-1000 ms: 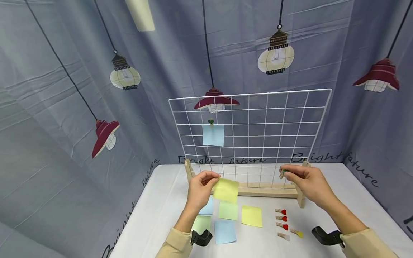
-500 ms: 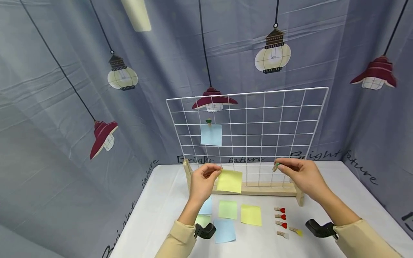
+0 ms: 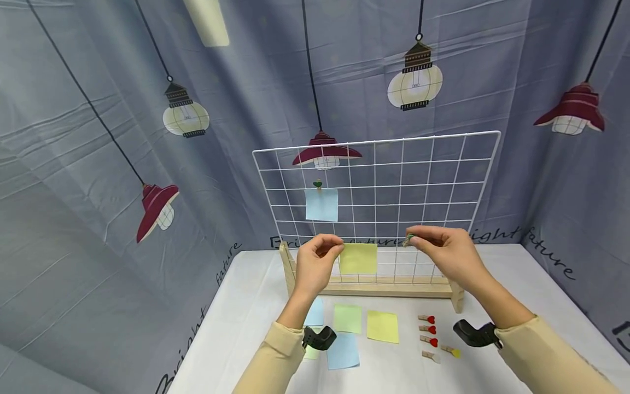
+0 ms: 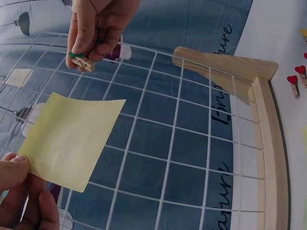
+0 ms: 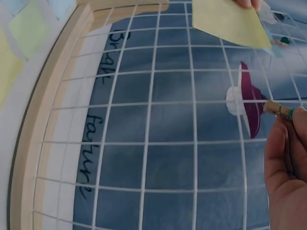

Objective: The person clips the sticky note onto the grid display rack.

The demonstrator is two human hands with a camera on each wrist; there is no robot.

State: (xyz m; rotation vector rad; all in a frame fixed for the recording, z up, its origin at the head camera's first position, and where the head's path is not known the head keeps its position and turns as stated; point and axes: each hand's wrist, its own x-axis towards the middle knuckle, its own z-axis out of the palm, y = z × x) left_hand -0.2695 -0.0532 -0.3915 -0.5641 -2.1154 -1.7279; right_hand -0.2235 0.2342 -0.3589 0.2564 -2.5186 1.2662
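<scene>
My left hand [image 3: 317, 265] pinches a yellow sticky note [image 3: 358, 258] by its upper left corner, in front of the lower part of a white wire grid [image 3: 375, 186]. In the left wrist view the note [image 4: 72, 139] hangs flat and slightly bent, thumb on top. To the right, my right hand [image 3: 450, 254] pinches a small wooden clothespin [image 3: 407, 239] with a green end between thumb and forefinger. Its bare wooden tip points left in the head view. Higher on the grid, a blue sticky note [image 3: 322, 205] hangs from a clothespin with a green heart [image 3: 318, 184].
The grid stands in a wooden base [image 3: 389, 288] on a white table [image 3: 256, 328]. Before it lie a green note [image 3: 347, 318], a yellow note [image 3: 383, 326], a blue note [image 3: 343, 351] and others partly hidden by my left arm. Several heart clothespins [image 3: 428, 329] lie at right.
My left hand has raised the yellow sticky note up and to the right, closer to the grid. My right hand has moved left and up with the clothespin.
</scene>
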